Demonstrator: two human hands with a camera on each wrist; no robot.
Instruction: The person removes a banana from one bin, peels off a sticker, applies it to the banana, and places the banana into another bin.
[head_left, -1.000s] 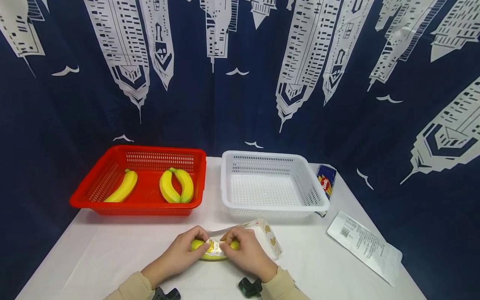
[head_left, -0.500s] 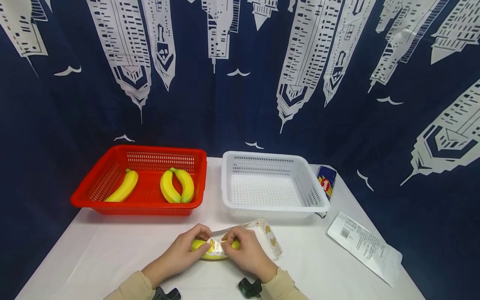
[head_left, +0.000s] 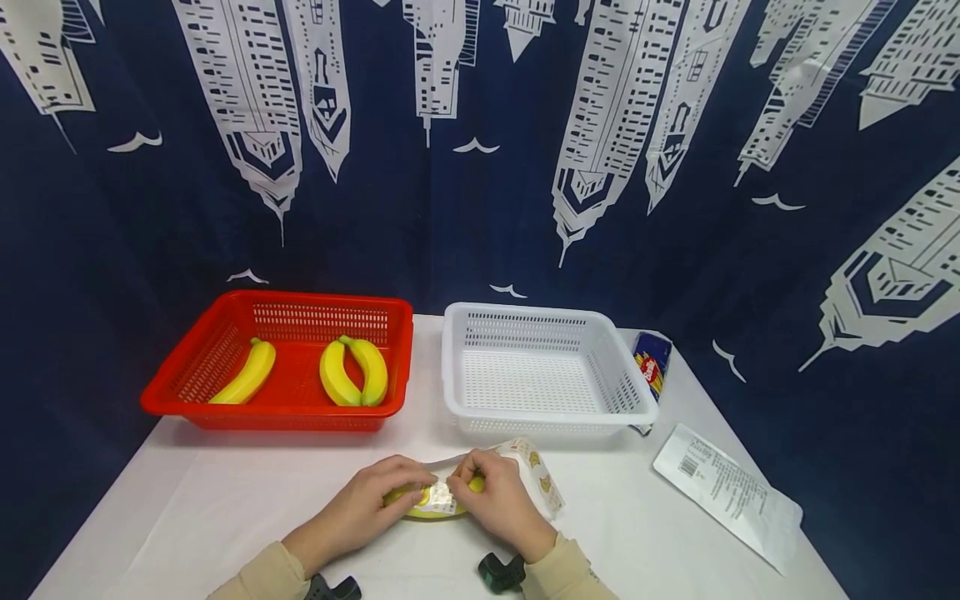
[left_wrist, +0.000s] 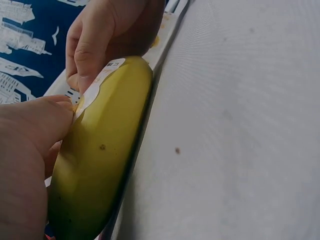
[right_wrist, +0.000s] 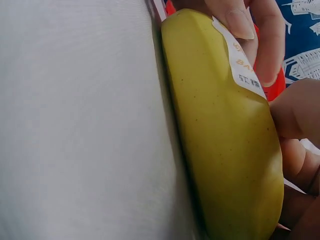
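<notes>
A yellow banana [head_left: 433, 515] lies crosswise on the white table between my two hands. A white printed label [head_left: 441, 498] sits on its upper side, part of its edge following the peel. My left hand [head_left: 375, 498] holds the banana's left part, fingers reaching over the top toward the label and thumb in front. At the other end, my right hand [head_left: 498, 504] grips the banana with curled fingers and thumb close to the label's right edge. In the left wrist view, the label [left_wrist: 101, 86] wraps over the curve of the peel. Fingers hide part of the far side.
Behind my hands lies a strip of patterned label backing [head_left: 543, 479]. The red basket [head_left: 288, 410] at the back left contains 3 bananas. Beside it stands a white basket [head_left: 551, 414], with a blue packet [head_left: 653, 360] at its right. A silver pouch [head_left: 727, 496] lies at right.
My left fingers have slid right along the banana, reaching farther over the label. My right hand has shifted slightly right. The baskets and pouch stay put.
</notes>
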